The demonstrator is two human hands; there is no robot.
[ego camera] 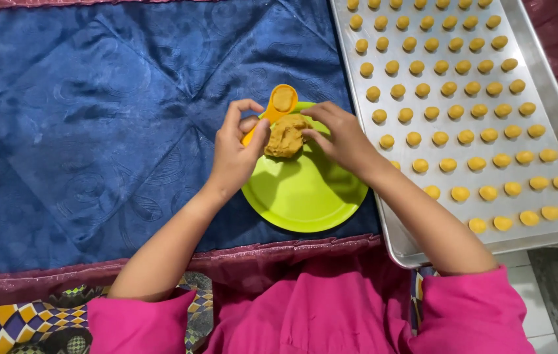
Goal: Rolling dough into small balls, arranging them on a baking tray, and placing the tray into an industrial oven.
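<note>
A lump of tan dough (285, 136) lies on a lime-green plate (305, 193) on a blue quilted cloth. My left hand (236, 152) holds an orange measuring spoon (283, 100) by its handle; the spoon's bowl is packed with dough and sits just above the lump. My right hand (339, 136) rests at the lump's right side, fingertips touching the dough.
A metal baking tray (554, 124) lies to the right, carrying several rows of small yellow dough balls (440, 138). The blue cloth (95, 131) has a maroon border. Pink sleeves and a patterned fabric (42, 324) fill the bottom edge.
</note>
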